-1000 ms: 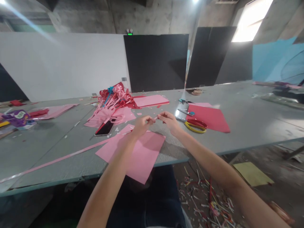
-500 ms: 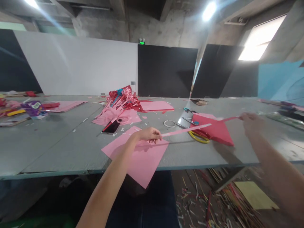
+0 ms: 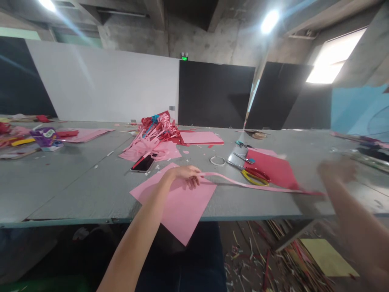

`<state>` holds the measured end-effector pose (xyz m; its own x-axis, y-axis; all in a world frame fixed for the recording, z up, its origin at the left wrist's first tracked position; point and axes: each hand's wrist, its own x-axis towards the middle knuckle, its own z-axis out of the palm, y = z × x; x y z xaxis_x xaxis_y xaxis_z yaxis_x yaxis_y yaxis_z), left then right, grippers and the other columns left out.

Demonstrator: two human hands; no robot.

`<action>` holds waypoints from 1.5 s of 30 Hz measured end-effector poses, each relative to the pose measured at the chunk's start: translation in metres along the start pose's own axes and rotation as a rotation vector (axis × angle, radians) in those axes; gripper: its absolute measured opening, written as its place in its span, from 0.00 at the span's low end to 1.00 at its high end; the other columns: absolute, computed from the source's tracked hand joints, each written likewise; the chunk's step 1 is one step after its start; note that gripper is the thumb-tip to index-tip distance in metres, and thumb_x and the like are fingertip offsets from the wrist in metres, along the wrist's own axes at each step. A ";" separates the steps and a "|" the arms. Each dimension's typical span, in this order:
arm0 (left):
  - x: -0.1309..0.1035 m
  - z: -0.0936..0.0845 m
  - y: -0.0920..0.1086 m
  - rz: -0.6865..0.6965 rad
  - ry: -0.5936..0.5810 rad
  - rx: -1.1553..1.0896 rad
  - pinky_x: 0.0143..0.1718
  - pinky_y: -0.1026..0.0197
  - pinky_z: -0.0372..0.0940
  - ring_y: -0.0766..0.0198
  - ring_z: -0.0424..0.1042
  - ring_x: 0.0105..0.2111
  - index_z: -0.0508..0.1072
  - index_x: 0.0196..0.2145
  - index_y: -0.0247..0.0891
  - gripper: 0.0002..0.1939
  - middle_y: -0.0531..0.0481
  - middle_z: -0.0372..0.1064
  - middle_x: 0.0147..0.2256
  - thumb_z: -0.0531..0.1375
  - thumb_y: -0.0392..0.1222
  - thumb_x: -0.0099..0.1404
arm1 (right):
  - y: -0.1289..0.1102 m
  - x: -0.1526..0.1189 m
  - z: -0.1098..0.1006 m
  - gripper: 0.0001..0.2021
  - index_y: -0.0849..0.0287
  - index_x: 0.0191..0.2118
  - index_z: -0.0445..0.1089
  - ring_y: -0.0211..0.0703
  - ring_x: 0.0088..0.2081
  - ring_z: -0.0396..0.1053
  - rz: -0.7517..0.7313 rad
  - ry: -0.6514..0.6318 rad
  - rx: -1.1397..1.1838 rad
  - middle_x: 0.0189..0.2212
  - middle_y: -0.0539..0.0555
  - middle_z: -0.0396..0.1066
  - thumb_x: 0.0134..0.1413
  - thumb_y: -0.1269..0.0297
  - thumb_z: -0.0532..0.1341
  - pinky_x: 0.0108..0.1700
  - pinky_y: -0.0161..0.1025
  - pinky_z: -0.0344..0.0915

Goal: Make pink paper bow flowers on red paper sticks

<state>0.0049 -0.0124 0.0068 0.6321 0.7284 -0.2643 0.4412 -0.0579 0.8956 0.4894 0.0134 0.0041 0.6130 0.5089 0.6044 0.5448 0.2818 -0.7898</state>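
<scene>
My left hand (image 3: 189, 175) is closed in a pinch on one end of a long pink paper strip (image 3: 237, 182). The strip curves away to the right, past the scissors, and its far end lies low near the table's front edge. Under my left hand is a pink paper sheet (image 3: 182, 207), turned cornerwise, one corner hanging over the edge. My right hand (image 3: 338, 170) is smeared by motion above the strip's far end, apart from it; its fingers cannot be made out. Scissors with yellow and red handles (image 3: 255, 178) lie against a red paper stack (image 3: 273, 166).
Behind my left hand lie a phone (image 3: 142, 164) and a heap of pink and red ribbons (image 3: 158, 129). A metal ring (image 3: 218, 161) and pink sheets (image 3: 202, 138) lie farther back. A purple carton (image 3: 46, 139) stands at left. Paper scraps litter the floor (image 3: 243, 255).
The pink strip, earlier slanting up taut-looking beyond my left hand, now droops in a curve to the right. My right hand has moved right and down, away from the strip's end.
</scene>
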 end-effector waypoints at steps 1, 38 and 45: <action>0.000 0.001 0.001 -0.015 0.004 -0.001 0.21 0.60 0.65 0.59 0.72 0.24 0.73 0.32 0.38 0.08 0.45 0.73 0.26 0.58 0.41 0.53 | -0.014 -0.007 0.023 0.13 0.46 0.34 0.68 0.60 0.55 0.56 0.016 0.080 -0.081 0.48 0.67 0.62 0.39 0.49 0.63 0.45 0.57 0.53; 0.022 0.002 -0.012 0.523 1.038 0.931 0.37 0.61 0.61 0.61 0.67 0.38 0.66 0.33 0.39 0.06 0.47 0.68 0.33 0.52 0.42 0.64 | -0.155 -0.193 0.175 0.15 0.61 0.29 0.69 0.33 0.26 0.54 -0.029 -1.058 0.470 0.23 0.47 0.60 0.49 0.52 0.57 0.31 0.35 0.50; 0.021 0.002 -0.010 0.478 0.902 0.919 0.37 0.61 0.59 0.62 0.67 0.37 0.66 0.34 0.40 0.12 0.49 0.68 0.34 0.45 0.42 0.67 | -0.157 -0.195 0.176 0.14 0.61 0.31 0.69 0.35 0.28 0.59 -0.060 -1.104 0.497 0.26 0.49 0.65 0.49 0.53 0.57 0.33 0.36 0.54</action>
<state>0.0150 0.0018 -0.0088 0.3669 0.6765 0.6385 0.7818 -0.5963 0.1825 0.1838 0.0131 -0.0084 -0.3559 0.8356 0.4184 0.1279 0.4871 -0.8639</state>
